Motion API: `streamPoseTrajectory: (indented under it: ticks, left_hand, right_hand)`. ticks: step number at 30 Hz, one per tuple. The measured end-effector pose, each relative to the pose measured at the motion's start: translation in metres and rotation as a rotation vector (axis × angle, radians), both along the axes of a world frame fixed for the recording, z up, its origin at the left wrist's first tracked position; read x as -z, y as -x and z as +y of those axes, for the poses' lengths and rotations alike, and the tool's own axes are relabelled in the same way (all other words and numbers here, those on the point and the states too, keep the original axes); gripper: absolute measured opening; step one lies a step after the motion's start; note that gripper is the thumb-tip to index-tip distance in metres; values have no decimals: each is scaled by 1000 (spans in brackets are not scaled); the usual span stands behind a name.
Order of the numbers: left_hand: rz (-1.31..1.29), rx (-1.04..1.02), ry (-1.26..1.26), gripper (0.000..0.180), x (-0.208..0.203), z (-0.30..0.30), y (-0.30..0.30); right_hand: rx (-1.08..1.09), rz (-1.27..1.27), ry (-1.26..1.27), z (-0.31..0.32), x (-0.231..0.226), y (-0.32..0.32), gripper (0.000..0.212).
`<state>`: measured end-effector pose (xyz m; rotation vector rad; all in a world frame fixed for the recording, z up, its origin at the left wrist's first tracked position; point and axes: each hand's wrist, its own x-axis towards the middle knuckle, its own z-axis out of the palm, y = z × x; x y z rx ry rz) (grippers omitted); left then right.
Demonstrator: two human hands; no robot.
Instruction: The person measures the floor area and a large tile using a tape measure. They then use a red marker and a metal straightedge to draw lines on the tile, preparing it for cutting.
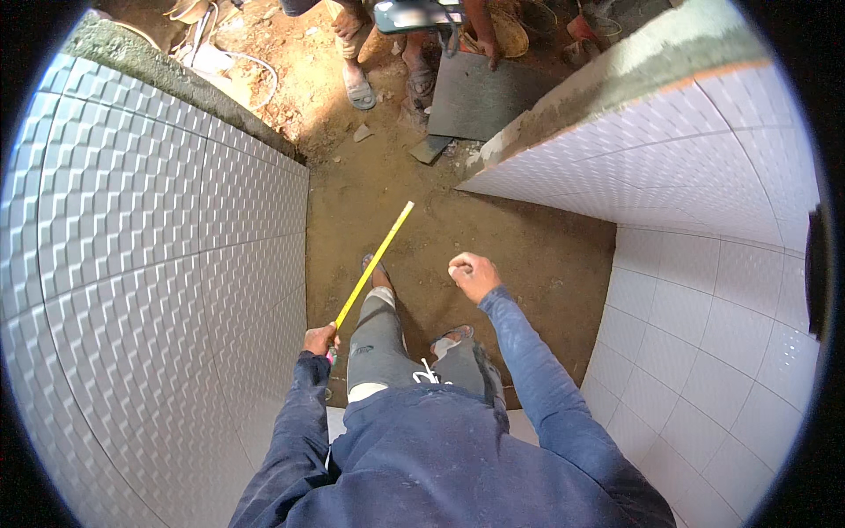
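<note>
My left hand point(322, 340) is closed round a tape measure, with a bit of its pink case showing below the fingers. Its yellow blade point(374, 264) sticks out stiffly, slanting up and to the right over the floor, with a pale free end. Out in front of my body on the right, my right hand point(475, 276) is curled with its fingers pressed together, apart from the blade. Whether something small sits in that pinch I cannot make out.
White textured tiles cover the left wall point(132, 211), the partition point(651, 158) and the right wall point(704, 317). Brown bare floor point(528, 246) lies between. Beyond the opening, a co-worker's hand point(491, 55) touches a dark slab point(480, 97). A broken piece point(429, 149) and a white cable point(268, 75) lie there.
</note>
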<state>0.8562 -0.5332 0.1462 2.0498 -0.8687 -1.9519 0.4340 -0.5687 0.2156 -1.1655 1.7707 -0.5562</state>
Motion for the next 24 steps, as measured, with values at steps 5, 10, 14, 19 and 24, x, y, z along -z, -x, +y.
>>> streamPoseTrajectory:
  ticks: [5, 10, 14, 19, 24]
  left_hand:
    - [57, -62, -41, 40, 3, -42, -39]
    - [62, -99, -33, 39, -6, -48, -60]
    - [1, -213, -30, 42, -11, -29, -65]
    - [-30, -378, -2, 44, -11, 20, -61]
    - [-29, -483, -33, 44, -14, 44, -42]
  right_hand:
    - [244, -214, -114, -71, -4, -19, 22]
    - [271, -197, -73, -123, -14, -15, 21]
    - [275, -162, 27, -180, -14, 7, 19]
    - [141, 124, 180, -250, -15, 30, 23]
    - [94, 368, 245, -297, -12, 32, 23]
